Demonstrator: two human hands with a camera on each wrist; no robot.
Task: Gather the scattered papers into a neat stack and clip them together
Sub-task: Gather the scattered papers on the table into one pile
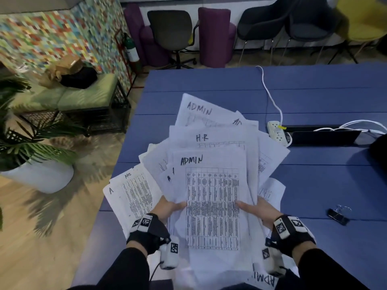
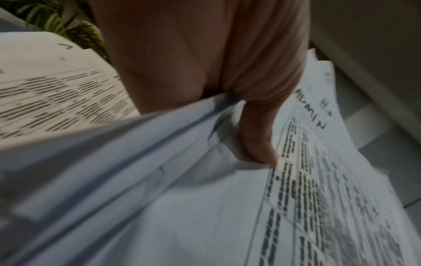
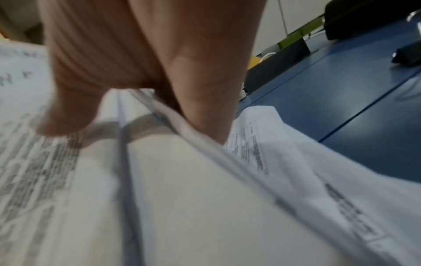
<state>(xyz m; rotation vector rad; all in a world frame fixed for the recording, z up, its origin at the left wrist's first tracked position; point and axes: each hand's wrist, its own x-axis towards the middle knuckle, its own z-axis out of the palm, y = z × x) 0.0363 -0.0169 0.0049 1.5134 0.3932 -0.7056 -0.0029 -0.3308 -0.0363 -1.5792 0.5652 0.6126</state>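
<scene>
A loose, fanned bundle of printed papers (image 1: 211, 185) marked ADMIN and H.R is lifted over the blue table (image 1: 314, 97). My left hand (image 1: 167, 207) grips the bundle's left side, thumb on top (image 2: 257, 142), fingers hidden beneath. My right hand (image 1: 254, 209) grips the right side the same way, its thumb (image 3: 66, 115) pressing on the top sheet. Two more sheets (image 1: 129, 195) lie at the table's left edge, and another (image 1: 270, 191) lies to the right under the bundle. A black binder clip (image 1: 338, 215) lies on the table to the right of my right hand.
A white power strip (image 1: 277, 132) with its cable, and a black slot with white cables (image 1: 324, 135), sit at the right. A dark object (image 1: 379, 155) is at the far right edge. Chairs stand beyond the table; a potted plant (image 1: 35, 164) stands on the floor left.
</scene>
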